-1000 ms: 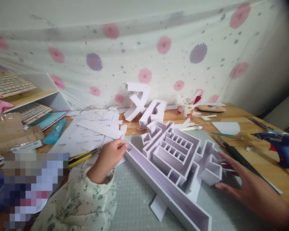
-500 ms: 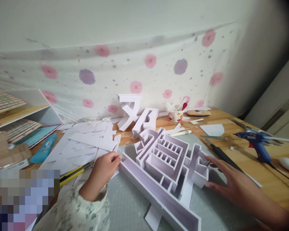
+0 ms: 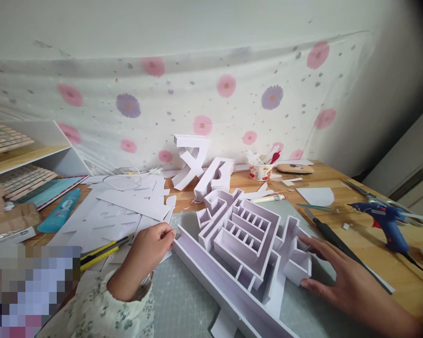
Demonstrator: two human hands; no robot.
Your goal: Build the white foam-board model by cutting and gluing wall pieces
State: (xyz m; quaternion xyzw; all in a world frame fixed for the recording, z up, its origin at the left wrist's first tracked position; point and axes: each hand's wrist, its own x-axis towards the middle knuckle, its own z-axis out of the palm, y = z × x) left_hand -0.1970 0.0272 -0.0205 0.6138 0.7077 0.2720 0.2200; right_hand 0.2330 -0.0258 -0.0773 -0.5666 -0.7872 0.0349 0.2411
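Note:
A hollow white foam-board character (image 3: 246,230) with many thin upright walls lies on a grey cutting mat (image 3: 183,286). Along its near left side runs a long open white trough (image 3: 229,286). My left hand (image 3: 153,246) is closed at the trough's far left end, fingertips pinching its edge. At the right, my right hand (image 3: 341,267) has thumb and fingers around a small walled section (image 3: 298,260), which stands beside the main character. A flat white strip (image 3: 277,291) shows beneath the pieces.
Two finished white foam-board shapes (image 3: 192,159) stand behind. Left are white sheets (image 3: 120,206), a yellow utility knife (image 3: 102,253) and a blue tube (image 3: 61,211). To the right lie a blue glue gun (image 3: 384,223) and a dark-handled cutter (image 3: 333,239). A paper cup (image 3: 261,172) stands at the back.
The view has shifted slightly, so the table things sit a little differently in the picture. Both hands keep their places on the white pieces.

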